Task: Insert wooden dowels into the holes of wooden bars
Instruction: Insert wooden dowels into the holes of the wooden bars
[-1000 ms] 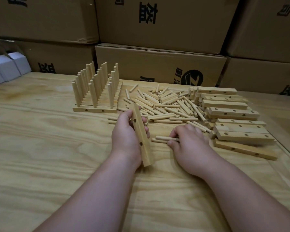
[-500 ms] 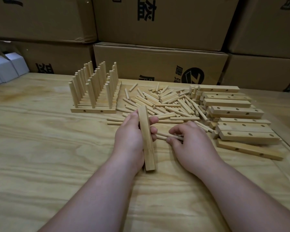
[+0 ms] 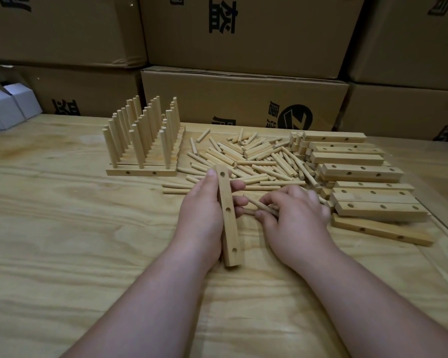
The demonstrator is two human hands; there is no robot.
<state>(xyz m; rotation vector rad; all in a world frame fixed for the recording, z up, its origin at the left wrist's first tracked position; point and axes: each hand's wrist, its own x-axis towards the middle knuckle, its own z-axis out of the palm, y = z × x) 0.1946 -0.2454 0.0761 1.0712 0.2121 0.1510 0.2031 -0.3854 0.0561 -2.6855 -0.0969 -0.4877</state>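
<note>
L hand (image 3: 202,215) grips pale 3-hole wooden bar (image 3: 227,218); R hand (image 3: 295,218) pinches round dowel (image 3: 259,204); plywood table (image 3: 62,228), cardboard boxes (image 3: 243,99) w/ black print.

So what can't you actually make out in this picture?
- Head view: how many dowels the right hand holds; its curled fingers cover them.
- The bar's left side, hidden by the left hand.
- The back rows of finished bars, screened by the standing dowels in front.
- The box lettering, cut off by the dowel pile and the frame's edges.
- The lower bars in the stack, covered by those on top.
</note>
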